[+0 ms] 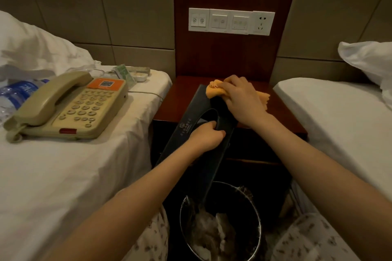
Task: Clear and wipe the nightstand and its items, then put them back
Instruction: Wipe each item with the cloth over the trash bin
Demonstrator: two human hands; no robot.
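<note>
A black tissue box cover point(180, 133) is leaning tilted, its far end lying over the red-brown nightstand point(176, 104) and its near end hanging above a lined waste bin point(181, 214), likely so dust is dropping there. The left hand point(206, 136) is gripping the rim of its oval opening, steadying it. The right hand point(241, 99) is clutching a bunched orange cloth point(215, 90) against its upper end. Two beds are flanking closely, and a beige telephone point(70, 106) is sitting on the left bed point(63, 176).

The tissue box cover point(191, 116) leans over the nightstand's point(178, 99) front edge, with a cloth point(214, 91) on its far end. Left of the nightstand, a telephone point(70, 106) and a bottle point(14, 93) lie on a bed point(63, 165). Before the nightstand stands a bin point(181, 216), and behind it is a switch panel point(231, 21).
</note>
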